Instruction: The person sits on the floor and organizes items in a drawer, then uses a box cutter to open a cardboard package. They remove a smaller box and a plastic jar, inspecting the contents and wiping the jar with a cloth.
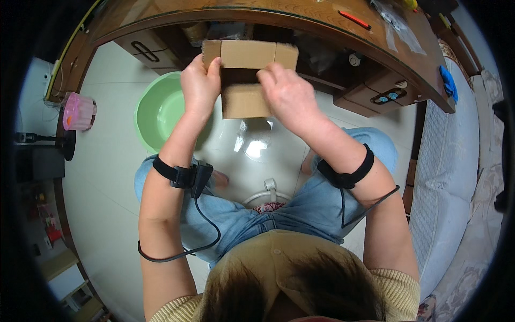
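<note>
A small brown cardboard box (246, 101) is held up in front of me, just below the edge of a wooden desk. Its flaps stand spread, and the inside looks dark; what it holds cannot be seen. My left hand (202, 82) grips the box's left side, with the thumb up along the corner by the flap. My right hand (286, 90) is closed on the right side, its fingers curled at the inner edge near the upper right flap.
The wooden desk (305, 18) with a glass top bears a red utility knife (354, 20) and clear plastic bags (396, 26). A green plastic basin (159, 112) stands on the floor at left. A blue cloth (448, 83) hangs at the desk's right corner, near a padded couch (446, 161).
</note>
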Available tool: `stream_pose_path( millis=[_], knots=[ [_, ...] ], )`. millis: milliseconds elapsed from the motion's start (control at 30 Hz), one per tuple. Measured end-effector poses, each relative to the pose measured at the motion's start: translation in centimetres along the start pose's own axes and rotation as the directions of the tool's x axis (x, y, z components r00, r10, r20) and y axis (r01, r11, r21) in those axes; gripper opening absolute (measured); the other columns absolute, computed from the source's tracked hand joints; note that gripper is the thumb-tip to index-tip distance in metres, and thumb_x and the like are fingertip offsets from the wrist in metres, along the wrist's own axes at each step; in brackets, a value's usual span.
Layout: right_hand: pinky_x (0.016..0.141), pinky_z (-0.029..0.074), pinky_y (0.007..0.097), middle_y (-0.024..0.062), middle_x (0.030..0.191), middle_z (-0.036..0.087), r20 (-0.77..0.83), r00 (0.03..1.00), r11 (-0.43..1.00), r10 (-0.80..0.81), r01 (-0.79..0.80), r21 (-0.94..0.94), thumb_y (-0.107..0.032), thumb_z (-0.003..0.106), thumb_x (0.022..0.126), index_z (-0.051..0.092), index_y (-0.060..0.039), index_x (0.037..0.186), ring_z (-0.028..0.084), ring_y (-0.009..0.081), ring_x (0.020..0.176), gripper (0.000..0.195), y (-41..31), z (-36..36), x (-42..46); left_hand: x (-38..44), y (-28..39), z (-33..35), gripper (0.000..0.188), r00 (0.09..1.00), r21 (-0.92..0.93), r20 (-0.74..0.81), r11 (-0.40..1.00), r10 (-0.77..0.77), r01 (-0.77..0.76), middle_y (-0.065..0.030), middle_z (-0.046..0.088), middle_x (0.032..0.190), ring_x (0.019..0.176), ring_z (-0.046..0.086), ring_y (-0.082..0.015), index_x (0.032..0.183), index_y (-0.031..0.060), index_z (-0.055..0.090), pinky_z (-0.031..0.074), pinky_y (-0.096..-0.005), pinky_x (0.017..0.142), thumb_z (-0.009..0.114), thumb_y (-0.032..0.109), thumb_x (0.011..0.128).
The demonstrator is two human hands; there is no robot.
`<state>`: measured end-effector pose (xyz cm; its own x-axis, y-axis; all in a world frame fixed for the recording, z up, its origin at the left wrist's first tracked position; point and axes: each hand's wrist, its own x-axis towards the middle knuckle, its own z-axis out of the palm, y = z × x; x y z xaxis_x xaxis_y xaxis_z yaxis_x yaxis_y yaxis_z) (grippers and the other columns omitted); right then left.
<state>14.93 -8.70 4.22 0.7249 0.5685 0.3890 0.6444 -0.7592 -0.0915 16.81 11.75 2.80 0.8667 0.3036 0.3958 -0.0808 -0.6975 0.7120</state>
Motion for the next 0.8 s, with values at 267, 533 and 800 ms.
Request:
stream_pose_path(
  millis=[267,533,800],
  knots=[
    [0.078,0.049,0.0286,0.0066,0.109,0.052,-0.172,0.985,0.924,0.029,-0.092,-0.371,-0.033,0.083,0.061,0.054,-0.0031,0.12,0.052,0.0212,0.096,0.072,2.9,2.4,1.6,-0.7,1.4,0.2,0.025,0.994,-0.064,0.1,0.997,0.038,-0.032,-0.0193,0.069,0.077,0.066,0.065,-0.0257,0.093,-0.0037,0.066,0.051,-0.0352,0.063,0.069,0.02,0.088],
    [0.079,0.042,0.03,0.0057,0.099,0.057,-0.09,0.996,0.93,0.02,-0.052,-0.365,-0.024,0.07,0.076,0.061,-0.0057,0.104,0.053,0.0224,0.095,0.034,3.0,2.6,1.8,-0.7,1.4,-1.3,0.024,0.988,-0.064,0.156,0.998,0.001,0.009,-0.02,0.068,0.078,0.068,0.065,-0.0334,0.093,-0.0027,0.066,0.05,-0.0379,0.065,0.069,0.02,0.087],
    [0.073,0.051,0.0422,0.0137,0.092,0.064,-0.099,0.971,0.911,0.217,-0.164,0.378,-0.025,0.063,0.088,0.064,-0.0058,0.095,0.063,0.0347,0.081,0.02,4.1,0.6,1.3,-0.5,0.2,-2.1,0.025,0.981,-0.076,0.195,0.997,0.004,0.011,-0.0201,0.068,0.078,0.065,0.064,-0.0278,0.095,-0.0031,0.066,0.05,-0.0357,0.065,0.069,0.021,0.088]
  ],
)
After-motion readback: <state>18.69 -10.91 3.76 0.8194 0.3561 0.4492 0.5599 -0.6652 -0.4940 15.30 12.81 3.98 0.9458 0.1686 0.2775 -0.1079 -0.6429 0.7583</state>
